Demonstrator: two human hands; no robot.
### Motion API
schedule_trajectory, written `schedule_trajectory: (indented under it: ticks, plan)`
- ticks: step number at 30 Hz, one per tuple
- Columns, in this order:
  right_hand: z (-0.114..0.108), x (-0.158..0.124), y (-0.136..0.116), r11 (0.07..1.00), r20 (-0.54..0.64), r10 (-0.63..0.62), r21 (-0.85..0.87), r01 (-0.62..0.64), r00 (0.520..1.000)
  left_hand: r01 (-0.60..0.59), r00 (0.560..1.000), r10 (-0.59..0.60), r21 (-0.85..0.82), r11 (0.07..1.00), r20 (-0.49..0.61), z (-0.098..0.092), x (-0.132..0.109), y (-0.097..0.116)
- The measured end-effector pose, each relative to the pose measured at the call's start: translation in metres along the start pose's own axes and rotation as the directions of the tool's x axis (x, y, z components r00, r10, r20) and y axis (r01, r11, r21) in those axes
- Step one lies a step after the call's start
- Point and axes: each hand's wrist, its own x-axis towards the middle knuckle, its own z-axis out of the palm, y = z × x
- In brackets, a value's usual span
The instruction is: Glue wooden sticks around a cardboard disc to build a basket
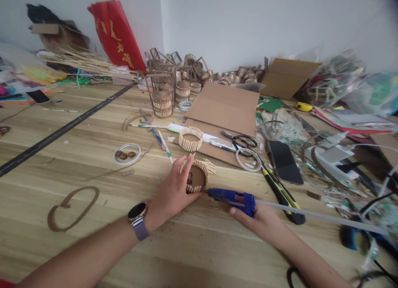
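My left hand (178, 184), with a watch on its wrist, curls round a small round cardboard piece edged with short wooden sticks (202, 167). Dark printed characters show on its brown base. The fingers partly cover its left side. In my right hand (259, 221) is a blue hot glue gun (234, 198), a long translucent glue stick (311, 215) trailing from its back. The gun's nozzle is at the near right rim of the stick-edged piece; whether it touches cannot be made out. Loose short sticks (209, 165) lie just behind, and a finished-looking stick ring (190, 139) stands farther back.
Scissors (241, 142), a white ring (248, 159), a black-and-yellow utility knife (284, 196) and a phone (284, 161) lie to the right. Cardboard sheets (222, 107) and small stick-sided buckets (162, 101) are behind. A brown strip loop (73, 207) lies at left.
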Motion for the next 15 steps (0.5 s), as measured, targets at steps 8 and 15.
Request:
schedule_trajectory:
  ticks: [8, 15]
  plan:
    - [0.0033, -0.0004, -0.0031, 0.999, -0.023, -0.022, -0.030, 0.021, 0.999, 0.008, 1.000, -0.008, -0.005, 1.000, 0.002, 0.0006, 0.0000, -0.0004]
    - [0.0025, 0.0004, -0.0072, 0.999, -0.018, -0.018, -0.038, 0.017, 1.000, 0.003, 1.000, -0.003, 0.000, 1.000, 0.006, 0.0002, 0.0005, 0.0001]
